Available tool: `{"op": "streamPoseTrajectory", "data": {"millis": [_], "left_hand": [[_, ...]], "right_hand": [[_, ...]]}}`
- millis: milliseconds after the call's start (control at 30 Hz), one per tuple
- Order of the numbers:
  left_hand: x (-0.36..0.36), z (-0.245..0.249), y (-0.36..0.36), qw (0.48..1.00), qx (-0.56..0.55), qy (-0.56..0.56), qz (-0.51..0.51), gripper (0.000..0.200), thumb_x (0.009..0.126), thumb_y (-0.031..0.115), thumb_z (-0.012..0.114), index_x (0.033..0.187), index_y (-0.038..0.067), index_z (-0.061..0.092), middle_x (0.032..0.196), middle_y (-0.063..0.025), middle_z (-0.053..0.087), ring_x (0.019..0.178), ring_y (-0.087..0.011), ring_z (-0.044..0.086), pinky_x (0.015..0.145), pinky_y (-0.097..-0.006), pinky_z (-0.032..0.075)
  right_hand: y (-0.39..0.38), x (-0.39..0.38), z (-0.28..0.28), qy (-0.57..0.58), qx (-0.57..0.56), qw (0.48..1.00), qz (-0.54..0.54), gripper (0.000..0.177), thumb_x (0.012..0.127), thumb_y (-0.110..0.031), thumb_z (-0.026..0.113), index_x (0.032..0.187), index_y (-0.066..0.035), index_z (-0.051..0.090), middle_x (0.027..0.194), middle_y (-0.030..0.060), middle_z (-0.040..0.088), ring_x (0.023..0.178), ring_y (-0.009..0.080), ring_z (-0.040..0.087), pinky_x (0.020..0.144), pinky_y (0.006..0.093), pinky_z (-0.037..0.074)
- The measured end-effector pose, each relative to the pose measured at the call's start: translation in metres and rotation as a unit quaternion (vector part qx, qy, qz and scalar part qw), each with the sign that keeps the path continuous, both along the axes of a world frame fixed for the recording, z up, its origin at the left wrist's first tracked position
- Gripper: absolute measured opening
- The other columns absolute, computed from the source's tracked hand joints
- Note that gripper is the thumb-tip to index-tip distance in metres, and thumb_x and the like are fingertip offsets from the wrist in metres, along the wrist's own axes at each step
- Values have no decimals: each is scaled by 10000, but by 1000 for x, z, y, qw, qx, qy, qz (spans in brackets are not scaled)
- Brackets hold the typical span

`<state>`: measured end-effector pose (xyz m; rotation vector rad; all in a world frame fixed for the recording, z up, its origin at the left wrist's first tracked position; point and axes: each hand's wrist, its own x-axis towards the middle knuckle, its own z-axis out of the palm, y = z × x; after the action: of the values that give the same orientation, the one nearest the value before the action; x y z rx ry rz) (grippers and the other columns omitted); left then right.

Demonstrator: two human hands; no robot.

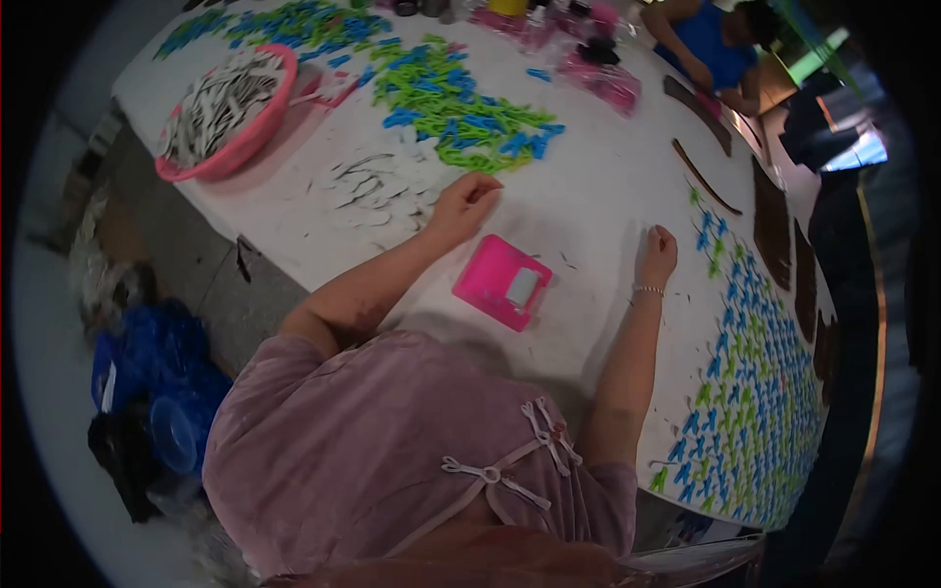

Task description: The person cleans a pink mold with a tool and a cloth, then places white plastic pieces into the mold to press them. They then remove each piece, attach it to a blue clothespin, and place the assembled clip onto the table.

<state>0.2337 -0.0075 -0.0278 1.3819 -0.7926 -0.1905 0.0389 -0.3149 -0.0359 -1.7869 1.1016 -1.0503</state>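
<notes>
My left hand (466, 208) is over the white table (578, 176), its fingers pinched together beside the scattered white strips. Whether anything small is between them I cannot make out. Farther right, my right hand (659, 255) is closed too, near the rows of small pieces; its contents are hidden. Between my forearms lies a bright pink tray-like block (485, 274) with a whitish rectangular piece (522, 287) on it. Beyond my left hand spreads a loose pile of small green and blue pieces (421, 88). White strips with dark edges (377, 191) lie left of that hand.
A pink basin (265, 132) full of whitish strips stands at the far left. Blue and green forked pieces (750, 392) lie in rows on the right. Pink plastic bags (603, 78) are at the back. Another person in blue (708, 44) sits across. Blue bags (167, 363) lie on the floor.
</notes>
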Motion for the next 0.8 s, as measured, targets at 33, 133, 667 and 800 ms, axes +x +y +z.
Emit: {"op": "streamPoseTrajectory", "data": {"millis": [33, 133, 667, 800], "left_hand": [[-1, 4, 2, 999, -17, -48, 14, 126, 876, 103, 608, 983, 36, 618, 849, -36, 604, 747, -105, 562, 644, -253, 452], [-4, 32, 16, 981, -2, -193, -3, 112, 858, 86, 621, 958, 37, 633, 874, -70, 604, 760, -169, 580, 646, -275, 462], [140, 12, 74, 976, 213, 5, 33, 297, 831, 322, 670, 877, 28, 675, 683, -90, 617, 591, -168, 562, 577, -314, 442], [128, 43, 84, 949, 261, -87, 153, 290, 895, 263, 616, 894, -22, 667, 742, -27, 625, 627, -101, 536, 578, -254, 426]], "right_hand": [[16, -2, -3, 10, 2, 998, 54, 310, 865, -183, 609, 1090, 30, 603, 1049, 150, 640, 933, 228, 608, 841, 308, 468], [53, -16, -5, 54, -18, 989, 138, 341, 865, -179, 611, 1131, 33, 582, 1147, 182, 604, 1059, 254, 575, 916, 315, 440], [116, -39, 0, 102, -71, 975, 187, 256, 862, -152, 598, 1086, -28, 593, 1272, 220, 539, 1235, 317, 462, 989, 358, 388], [117, -39, 2, 96, -66, 974, 195, 258, 883, -104, 595, 1102, 34, 586, 1288, 197, 524, 1224, 249, 488, 1008, 308, 378]]}}
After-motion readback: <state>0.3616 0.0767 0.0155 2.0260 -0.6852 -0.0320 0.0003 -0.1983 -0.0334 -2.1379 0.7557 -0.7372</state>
